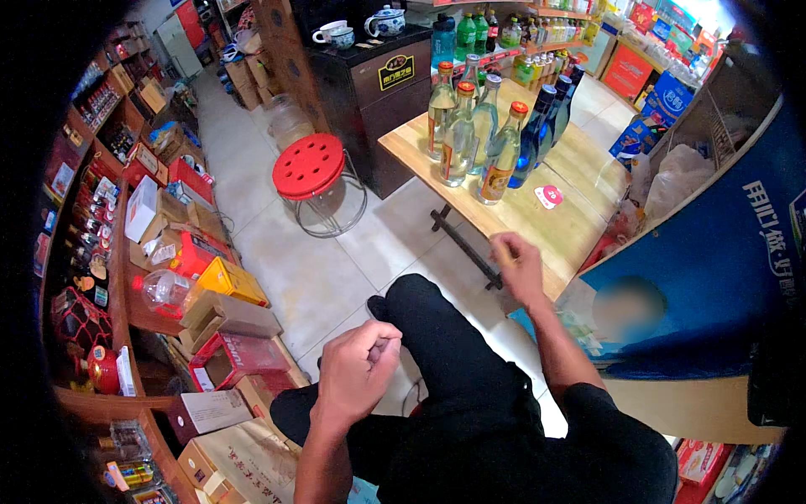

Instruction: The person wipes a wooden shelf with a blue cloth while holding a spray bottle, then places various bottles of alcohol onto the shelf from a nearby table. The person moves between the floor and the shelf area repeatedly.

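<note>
My left hand (357, 372) is raised over my lap with its fingers curled in; whether anything lies inside them is hidden. Near the front edge of a wooden table (567, 246), my right hand (517, 268) is held with bent fingers, and I cannot tell if it grips something small. On the table stand several upright glass bottles: clear ones with red caps, such as a labelled clear bottle (500, 160), a clear bottle with a pale cap (485, 120), and blue bottles (532, 142) behind to the right. A red and white round tag (548, 196) lies flat beside them.
A red round stool (308, 165) on wire legs stands on the tiled floor. Shelves with bottles and cartons, among them a yellow box (233, 281), line the left. A dark cabinet (390, 101) bears blue-and-white teaware (385, 22). A blue printed panel (699, 283) rises at the right.
</note>
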`<state>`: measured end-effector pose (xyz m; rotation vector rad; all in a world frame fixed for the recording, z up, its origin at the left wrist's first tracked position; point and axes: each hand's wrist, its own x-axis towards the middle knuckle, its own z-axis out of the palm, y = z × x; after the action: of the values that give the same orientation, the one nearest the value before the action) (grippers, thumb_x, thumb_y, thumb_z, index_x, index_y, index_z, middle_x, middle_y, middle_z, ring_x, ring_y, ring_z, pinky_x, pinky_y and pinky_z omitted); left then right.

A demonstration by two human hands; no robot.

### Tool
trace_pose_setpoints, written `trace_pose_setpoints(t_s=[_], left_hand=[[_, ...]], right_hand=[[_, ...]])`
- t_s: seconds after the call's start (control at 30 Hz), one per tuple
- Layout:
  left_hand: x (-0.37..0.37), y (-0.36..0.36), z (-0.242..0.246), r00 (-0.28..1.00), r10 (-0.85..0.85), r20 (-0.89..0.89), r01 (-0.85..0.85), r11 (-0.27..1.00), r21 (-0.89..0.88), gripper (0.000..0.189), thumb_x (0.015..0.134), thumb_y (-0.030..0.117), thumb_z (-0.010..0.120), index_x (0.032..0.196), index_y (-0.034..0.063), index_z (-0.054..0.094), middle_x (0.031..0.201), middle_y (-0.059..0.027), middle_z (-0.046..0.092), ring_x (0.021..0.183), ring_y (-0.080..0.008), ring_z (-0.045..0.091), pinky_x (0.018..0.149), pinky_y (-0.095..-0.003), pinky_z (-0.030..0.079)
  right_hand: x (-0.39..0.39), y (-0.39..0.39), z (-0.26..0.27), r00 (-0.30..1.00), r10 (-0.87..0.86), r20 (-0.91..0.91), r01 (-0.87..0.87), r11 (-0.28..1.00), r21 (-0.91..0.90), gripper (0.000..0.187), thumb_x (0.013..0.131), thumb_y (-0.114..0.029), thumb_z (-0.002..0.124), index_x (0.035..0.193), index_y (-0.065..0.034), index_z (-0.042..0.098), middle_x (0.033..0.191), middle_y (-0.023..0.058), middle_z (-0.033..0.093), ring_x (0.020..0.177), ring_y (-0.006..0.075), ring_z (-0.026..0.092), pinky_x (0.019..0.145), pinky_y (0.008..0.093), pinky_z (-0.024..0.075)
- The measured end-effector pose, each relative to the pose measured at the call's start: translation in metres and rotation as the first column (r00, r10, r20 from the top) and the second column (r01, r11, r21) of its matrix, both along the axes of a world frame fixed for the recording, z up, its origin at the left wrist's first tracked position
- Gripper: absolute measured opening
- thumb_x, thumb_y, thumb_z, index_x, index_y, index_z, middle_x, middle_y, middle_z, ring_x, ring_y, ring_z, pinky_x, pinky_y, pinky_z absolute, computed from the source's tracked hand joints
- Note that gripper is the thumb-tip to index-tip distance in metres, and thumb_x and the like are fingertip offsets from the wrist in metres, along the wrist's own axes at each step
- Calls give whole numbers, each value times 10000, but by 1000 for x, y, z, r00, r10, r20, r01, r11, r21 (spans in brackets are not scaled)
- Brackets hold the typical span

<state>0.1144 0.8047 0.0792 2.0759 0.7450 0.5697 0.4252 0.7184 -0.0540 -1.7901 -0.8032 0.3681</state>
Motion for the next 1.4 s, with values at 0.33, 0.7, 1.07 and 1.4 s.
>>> trace_pose_setpoints(t_s=[0.33,0.7,1.07,1.4], left_hand=[[18,14,-36,997,-48,-57,36,980,-197,135,919,128,666,958,1,689,770,-70,700,693,-102,638,652,-283,521],[36,25,-52,986,-46,-161,17,985,-173,131,910,127,676,980,17,679,812,-96,725,721,-163,692,681,-311,544],[35,21,-59,982,-28,-184,-15,974,-225,146,931,138,662,993,6,666,813,-101,716,685,-145,677,665,-306,549],[51,8,-53,971,-202,-124,182,970,-160,145,937,167,661,990,32,663,847,-120,705,761,-220,700,711,-341,542]], right_hand=[[100,39,58,949,-271,162,197,910,365,227,995,-194,643,1072,14,689,863,48,698,763,88,620,679,250,496],[216,109,82,958,-234,166,168,927,336,379,944,-233,715,1208,32,650,994,95,725,921,152,668,832,292,517],[221,113,67,945,-286,162,184,868,461,183,909,-156,734,1009,-46,627,821,-1,631,735,83,578,672,265,474],[86,-8,117,912,-345,220,270,912,309,120,920,-105,714,982,-22,654,812,14,636,745,79,582,688,262,478]])
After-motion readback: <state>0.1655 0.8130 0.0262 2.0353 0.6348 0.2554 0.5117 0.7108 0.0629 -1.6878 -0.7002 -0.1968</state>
